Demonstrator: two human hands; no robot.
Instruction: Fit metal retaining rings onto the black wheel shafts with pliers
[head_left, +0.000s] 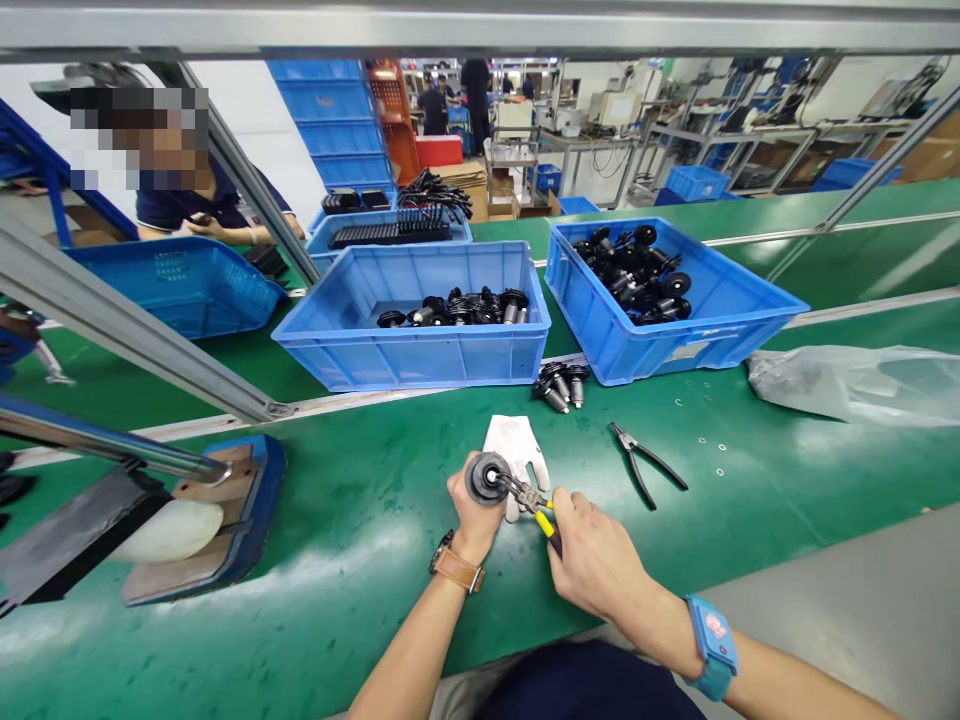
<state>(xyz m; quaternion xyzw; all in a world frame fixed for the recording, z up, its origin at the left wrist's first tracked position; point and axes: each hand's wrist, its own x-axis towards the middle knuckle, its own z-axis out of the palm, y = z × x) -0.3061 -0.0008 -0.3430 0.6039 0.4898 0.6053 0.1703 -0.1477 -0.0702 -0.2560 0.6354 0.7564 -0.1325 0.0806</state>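
Observation:
My left hand is closed around a black part with a round disc top, held upright above the green bench. In my right hand are pliers with yellow and black handles. Their bent tips touch the middle of the disc, by a small light-coloured shaft end. A white glove lies on the bench behind my left hand. Farther right rests a second pair of pliers with black handles. Several small rings are scattered beyond it.
Two blue bins of black parts stand at the back, with a few loose parts before them. A clear plastic bag lies right. A metal post on a blue-edged base is left. Another person sits across the bench.

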